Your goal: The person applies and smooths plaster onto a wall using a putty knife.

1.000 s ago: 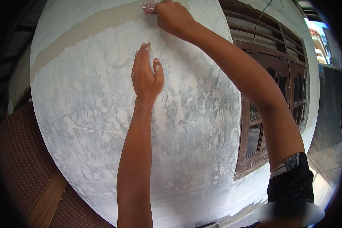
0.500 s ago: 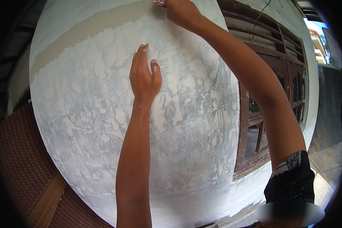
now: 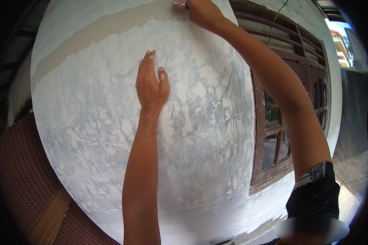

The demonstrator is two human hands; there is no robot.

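My left hand [image 3: 152, 85] lies with its fingers stretched and thumb apart against the white, patchy plastered wall [image 3: 192, 151]. White smears mark its fingertips. High at the top edge, my right hand [image 3: 204, 13] is closed round a small pinkish object [image 3: 180, 4] with white smears. Only part of that object shows, so its kind is not clear. It is at the wall, by the right end of a grey-beige unpainted band [image 3: 98, 30] that curves across the upper wall.
Right of the wall face is a brown wooden window [image 3: 270, 130] with glass panes, below slatted vents [image 3: 274, 32]. A thin green cord [image 3: 282, 10] hangs there. At the lower left stands a brown woven panel [image 3: 24, 163]. A dark gate-like panel [image 3: 355, 114] is at the far right.
My right hand and the pinkish object have shifted slightly right along the top of the wall. In the picture, my left hand sits a little lower and further left.
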